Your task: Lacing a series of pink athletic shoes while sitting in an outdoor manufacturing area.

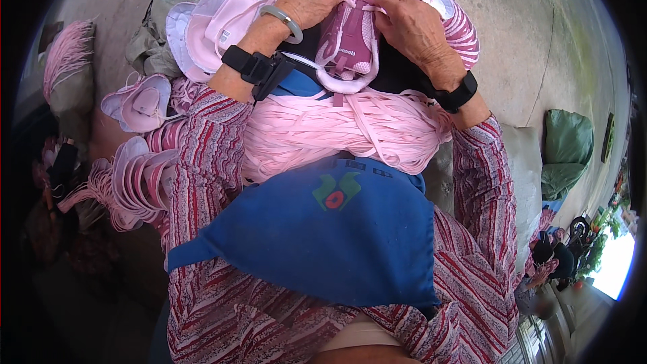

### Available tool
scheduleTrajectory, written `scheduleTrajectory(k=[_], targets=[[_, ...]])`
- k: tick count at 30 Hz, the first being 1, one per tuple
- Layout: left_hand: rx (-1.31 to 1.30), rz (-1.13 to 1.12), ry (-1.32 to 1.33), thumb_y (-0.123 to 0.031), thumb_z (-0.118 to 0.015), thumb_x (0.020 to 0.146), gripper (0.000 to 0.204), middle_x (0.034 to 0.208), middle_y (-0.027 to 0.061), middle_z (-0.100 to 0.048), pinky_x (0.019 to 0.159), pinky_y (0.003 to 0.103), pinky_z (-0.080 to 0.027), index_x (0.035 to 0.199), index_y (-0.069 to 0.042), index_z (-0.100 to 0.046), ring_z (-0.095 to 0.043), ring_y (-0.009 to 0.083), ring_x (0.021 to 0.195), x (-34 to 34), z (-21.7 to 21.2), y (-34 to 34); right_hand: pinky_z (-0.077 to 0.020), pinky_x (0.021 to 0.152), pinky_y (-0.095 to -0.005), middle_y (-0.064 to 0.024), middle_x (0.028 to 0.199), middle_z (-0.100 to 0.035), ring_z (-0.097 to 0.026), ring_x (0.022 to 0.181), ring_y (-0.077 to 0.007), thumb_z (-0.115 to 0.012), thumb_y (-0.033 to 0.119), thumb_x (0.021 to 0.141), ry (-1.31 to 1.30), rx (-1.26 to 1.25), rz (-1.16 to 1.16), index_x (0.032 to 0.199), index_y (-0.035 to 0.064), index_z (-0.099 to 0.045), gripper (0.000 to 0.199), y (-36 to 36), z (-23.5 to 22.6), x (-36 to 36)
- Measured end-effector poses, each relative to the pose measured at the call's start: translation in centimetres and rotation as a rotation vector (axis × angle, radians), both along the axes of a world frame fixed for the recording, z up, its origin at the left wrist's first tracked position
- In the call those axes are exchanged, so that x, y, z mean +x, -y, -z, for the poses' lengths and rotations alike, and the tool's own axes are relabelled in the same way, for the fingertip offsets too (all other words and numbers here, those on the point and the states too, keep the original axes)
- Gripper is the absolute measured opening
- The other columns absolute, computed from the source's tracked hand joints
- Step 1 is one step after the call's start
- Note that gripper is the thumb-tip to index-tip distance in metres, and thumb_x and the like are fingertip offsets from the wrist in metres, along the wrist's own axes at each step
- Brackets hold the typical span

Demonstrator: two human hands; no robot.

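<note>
Beyond printed apron (323, 249), both hands (311, 1) (412, 25) pinching lace (368, 7), pink shoe (350, 30), white lettering (348, 51)

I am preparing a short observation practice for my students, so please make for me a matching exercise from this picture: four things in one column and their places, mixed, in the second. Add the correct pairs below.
Things
1. Bundle of pink laces
2. Pale bangle
3. Dark pink shoe upper
4. Green bundle

Places
a. Between the left hand and the right hand
b. Far right, beyond the right sleeve
c. Lying against the blue apron
d. Around the left wrist

Right pairs: 1-c, 2-d, 3-a, 4-b
</note>
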State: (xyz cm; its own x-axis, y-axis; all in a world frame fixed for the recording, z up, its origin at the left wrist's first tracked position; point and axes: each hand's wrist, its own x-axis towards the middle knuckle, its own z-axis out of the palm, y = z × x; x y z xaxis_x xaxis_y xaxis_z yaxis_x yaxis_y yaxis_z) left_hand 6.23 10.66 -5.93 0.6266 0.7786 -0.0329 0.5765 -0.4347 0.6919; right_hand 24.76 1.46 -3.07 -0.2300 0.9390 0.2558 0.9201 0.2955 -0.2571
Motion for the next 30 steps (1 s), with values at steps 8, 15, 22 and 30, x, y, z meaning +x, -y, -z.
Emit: scheduleTrajectory(k=[8,15,22,30], targets=[[-0.21,0.108,0.017,-0.031,-0.056,0.089,0.027,0.076,0.0023,-0.061,0.067,0.025,-0.045,0.091,-0.004,-0.062,-0.055,0.0121,0.071,-1.3,0.3,-0.7,-0.0502,0.054,-0.0366,-0.0105,0.085,-0.059,-0.063,0.065,-0.0272,-0.053,0.009,0.083,0.142,0.048,-0.082,0.09,0.0028,-0.059,0.011,-0.5,0.4,-0.4],[0.141,-0.109,0.049,-0.022,-0.055,0.082,0.019,0.084,0.0201,-0.063,0.07,0.041,-0.049,0.088,-0.005,-0.063,-0.062,0.0356,0.08,1.1,-0.9,0.3,-0.0506,0.06,-0.0371,-0.0191,0.096,-0.057,-0.061,0.072,-0.0297,-0.054,0.009,0.079,0.107,-0.054,-0.102,0.099,-0.0017,-0.053,0.022,-2.3,0.4,0.4],[0.108,-0.128,0.775,-0.024,-0.054,0.084,0.024,0.083,0.0189,-0.064,0.072,0.04,-0.049,0.089,-0.003,-0.063,-0.062,0.0341,0.081,-2.1,-2.4,0.5,-0.0491,0.066,-0.0293,-0.0118,0.085,-0.062,-0.06,0.069,-0.0232,-0.044,0.006,0.092,-0.355,-0.081,-0.014,0.107,0.0058,-0.056,0.019,0.3,-0.8,1.9],[-0.298,-0.144,0.152,-0.024,-0.056,0.09,0.024,0.078,0.0027,-0.064,0.059,0.02,-0.047,0.095,-0.002,-0.063,-0.059,0.0077,0.065,-3.3,-1.5,3.5,-0.0482,0.065,-0.0358,-0.0133,0.078,-0.061,-0.061,0.071,-0.0291,-0.056,0.009,0.084,-0.409,-0.228,0.181,0.094,0.0037,-0.061,0.012,2.0,0.0,0.9]])
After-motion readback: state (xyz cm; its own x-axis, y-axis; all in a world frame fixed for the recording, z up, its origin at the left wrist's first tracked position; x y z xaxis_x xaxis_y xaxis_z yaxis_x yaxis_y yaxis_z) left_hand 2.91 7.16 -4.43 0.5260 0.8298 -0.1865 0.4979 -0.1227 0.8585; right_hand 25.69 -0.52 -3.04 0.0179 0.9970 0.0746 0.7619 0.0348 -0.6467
